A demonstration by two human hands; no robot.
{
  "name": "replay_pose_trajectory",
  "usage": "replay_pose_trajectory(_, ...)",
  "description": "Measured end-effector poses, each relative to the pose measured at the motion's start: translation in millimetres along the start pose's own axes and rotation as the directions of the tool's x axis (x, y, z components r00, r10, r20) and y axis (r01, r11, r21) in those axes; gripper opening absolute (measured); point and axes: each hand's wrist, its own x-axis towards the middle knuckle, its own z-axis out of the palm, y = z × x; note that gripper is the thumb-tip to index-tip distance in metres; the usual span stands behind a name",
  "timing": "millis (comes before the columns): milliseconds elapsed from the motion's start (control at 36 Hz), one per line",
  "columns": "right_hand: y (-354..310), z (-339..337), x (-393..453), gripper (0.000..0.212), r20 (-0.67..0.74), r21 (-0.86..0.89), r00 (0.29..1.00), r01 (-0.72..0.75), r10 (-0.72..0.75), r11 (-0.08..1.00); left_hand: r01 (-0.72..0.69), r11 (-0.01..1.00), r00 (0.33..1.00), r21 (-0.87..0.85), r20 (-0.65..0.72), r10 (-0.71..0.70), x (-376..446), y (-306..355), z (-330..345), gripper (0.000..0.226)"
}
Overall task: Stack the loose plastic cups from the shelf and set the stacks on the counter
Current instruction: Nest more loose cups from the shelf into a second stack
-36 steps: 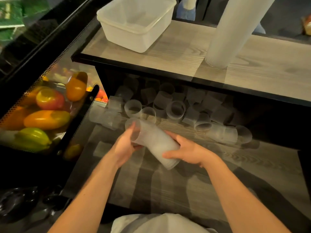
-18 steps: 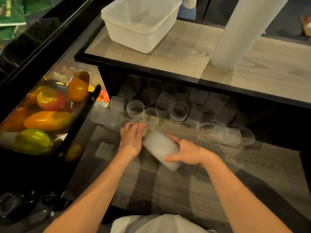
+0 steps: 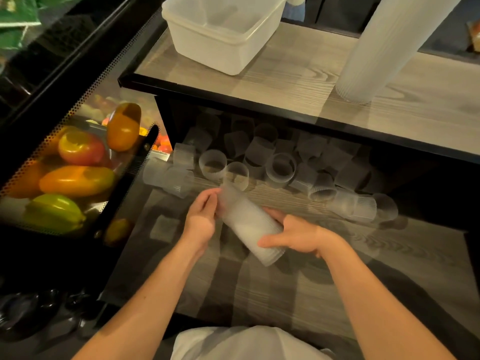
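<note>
Now, with the right hand (image 3: 298,236) gripping the stack (image 3: 250,224), the left hand (image 3: 201,219), pinching a cup (image 3: 226,197) at the stack's 11 o'clock end, should seat it squarely.

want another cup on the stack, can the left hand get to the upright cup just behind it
Probably yes. The left hand at the stack sits just short of the upright cup, with nothing between.

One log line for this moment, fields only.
right hand: holds stack | left hand: at stack mouth | loose cups: on shelf | counter: tall stack
</note>
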Motion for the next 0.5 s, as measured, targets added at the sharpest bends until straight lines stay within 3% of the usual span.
replay_pose_trajectory(167, -9.3, 2.0, 4.6, 0.104, -0.002, -0.109, 1.0, -0.004, 0.004, 0.994, -0.138, 0.949, 0.99, 0.282, 0.056, 0.128, 1.3, -6.8, -15.8, 0.024)
replay_pose_trajectory(333, -21.1, 11.9, 8.3, 0.09, -0.098, -0.062, 0.995, 0.027, -0.033, 0.998, -0.305, 0.84, 0.946, 0.448, 0.245, 0.213, -0.7, 3.2, -20.1, 0.027)
replay_pose_trajectory(389, -24.4, 15.3, 9.5, 0.086, -0.125, -0.023, 0.99, 0.063, -0.066, 0.998, -0.38, 0.718, 0.922, 0.583, 0.18, 0.342, 6.6, 6.5, -22.8, 0.037)
replay_pose_trajectory(472, -27.3, 17.7, 9.9, 0.085, -0.14, -0.006, 0.987, 0.081, -0.081, 0.997, -0.145, 0.686, 0.937, 0.713, -0.123, 0.326, 33.1, 13.1, -36.4, 0.062)
replay_pose_trajectory(500, -27.8, 18.1, 10.1, 0.085, -0.138, -0.002, 0.987, 0.078, -0.077, 0.997, -0.098, 0.64, 0.934, 0.762, -0.152, 0.324, 43.7, 11.5, -42.8, 0.067)
